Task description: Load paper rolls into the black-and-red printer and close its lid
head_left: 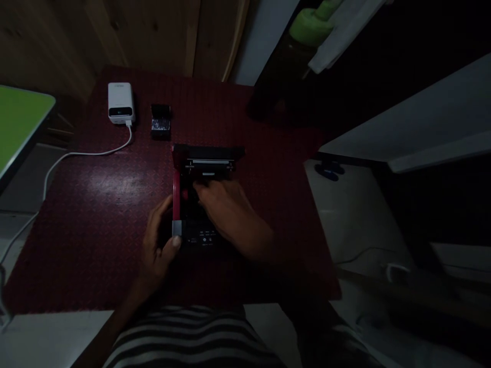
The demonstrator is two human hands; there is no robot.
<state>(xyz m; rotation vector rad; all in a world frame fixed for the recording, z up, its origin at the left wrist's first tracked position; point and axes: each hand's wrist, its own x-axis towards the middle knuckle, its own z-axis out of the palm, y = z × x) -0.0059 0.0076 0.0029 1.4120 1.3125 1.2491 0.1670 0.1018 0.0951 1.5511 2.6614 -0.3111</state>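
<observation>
A black-and-red box-shaped machine (196, 239) stands on the red table, its lid (209, 153) raised at the far side and small buttons on its front panel. My left hand (158, 250) holds its left side, thumb on the front corner and fingers along the red wall. Over the open inside, my right hand (230, 207) reaches in from the right with its fingers bent and close together. Whatever those fingertips touch or hold is hidden in the dark interior.
A white power bank (120, 101) with a plugged-in white cable (88, 153) sits at the back left of the red table (111, 214). Beside it lies a small black object (160, 122). A green-topped table (23, 117) is at left; a green-capped bottle (310, 28) stands behind.
</observation>
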